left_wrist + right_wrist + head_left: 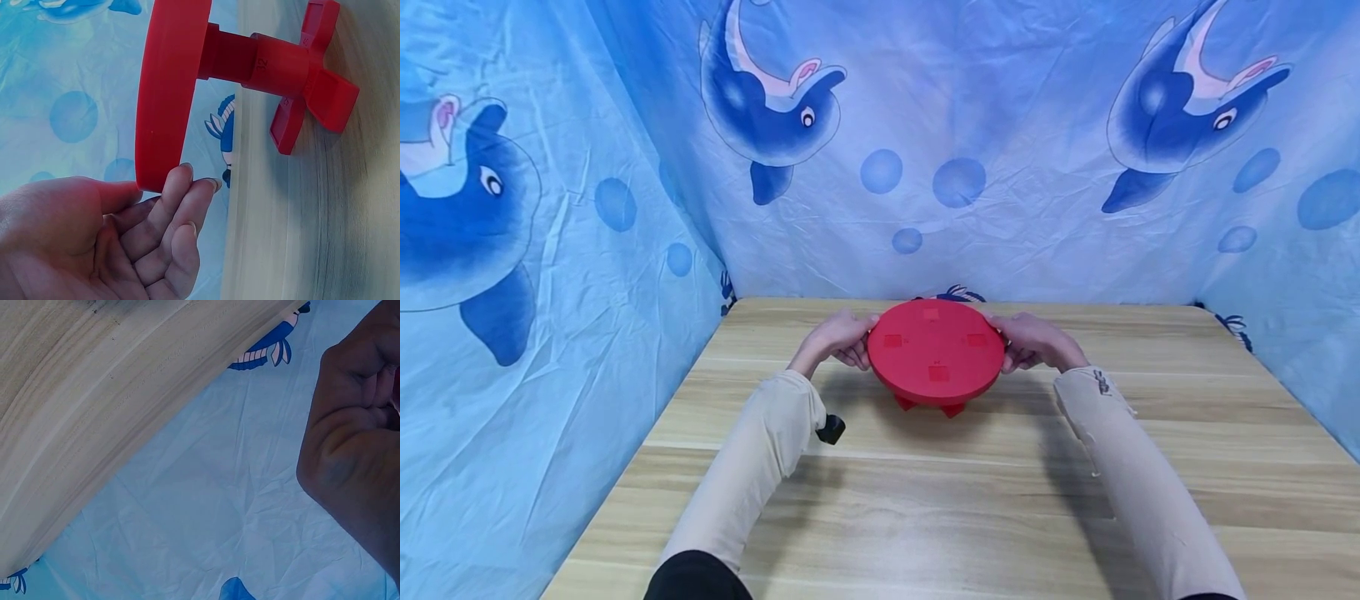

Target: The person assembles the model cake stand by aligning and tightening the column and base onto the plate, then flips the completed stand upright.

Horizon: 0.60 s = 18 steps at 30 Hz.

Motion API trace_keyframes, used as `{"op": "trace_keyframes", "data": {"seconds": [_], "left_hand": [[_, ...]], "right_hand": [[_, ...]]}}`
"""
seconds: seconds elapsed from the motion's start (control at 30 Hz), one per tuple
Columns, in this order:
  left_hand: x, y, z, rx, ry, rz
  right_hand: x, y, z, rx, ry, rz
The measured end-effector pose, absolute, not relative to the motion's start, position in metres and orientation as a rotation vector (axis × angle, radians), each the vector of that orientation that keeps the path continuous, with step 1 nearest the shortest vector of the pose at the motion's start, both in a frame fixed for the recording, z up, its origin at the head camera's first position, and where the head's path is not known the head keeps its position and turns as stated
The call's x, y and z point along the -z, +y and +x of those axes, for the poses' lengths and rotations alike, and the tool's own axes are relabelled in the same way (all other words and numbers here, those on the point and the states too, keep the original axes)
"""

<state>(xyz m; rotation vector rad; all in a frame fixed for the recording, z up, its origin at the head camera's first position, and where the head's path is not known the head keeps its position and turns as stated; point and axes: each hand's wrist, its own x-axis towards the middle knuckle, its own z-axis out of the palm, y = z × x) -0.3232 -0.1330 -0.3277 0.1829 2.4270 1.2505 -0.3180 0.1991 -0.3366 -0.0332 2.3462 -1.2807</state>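
Note:
A red round-topped pedestal stand (936,350) stands near the far edge of the table. Its disc top carries several square recesses. In the left wrist view its short column (278,64) bears the number 32 and ends in splayed feet (334,103) at the tabletop. My left hand (838,340) pinches the disc's left rim, thumb on one side and curled fingers on the other. On the opposite rim, my right hand (1033,340) grips with its thumb at the top edge. The right wrist view catches only part of this hand (356,419), with a sliver of red beside it.
The wood-grain table (917,517) spreads toward me. A blue curtain (1022,242) with dolphins and bubbles hangs right behind its far edge and along both sides. A small black piece (831,429) sticks out by my left cuff.

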Motion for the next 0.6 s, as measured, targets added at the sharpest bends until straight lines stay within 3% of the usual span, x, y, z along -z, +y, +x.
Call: {"op": "trace_keyframes", "data": {"seconds": [0.33,0.6], "left_hand": [[0.335,-0.136,-0.322,-1.302,2.428,0.193],[0.361,-0.148,-0.307,-1.215,2.692,0.290]], "right_hand": [[0.340,0.200,-0.315,1.274,2.374,-0.066],[0.371,0.215,-0.300,1.460,2.518,-0.271]]}}
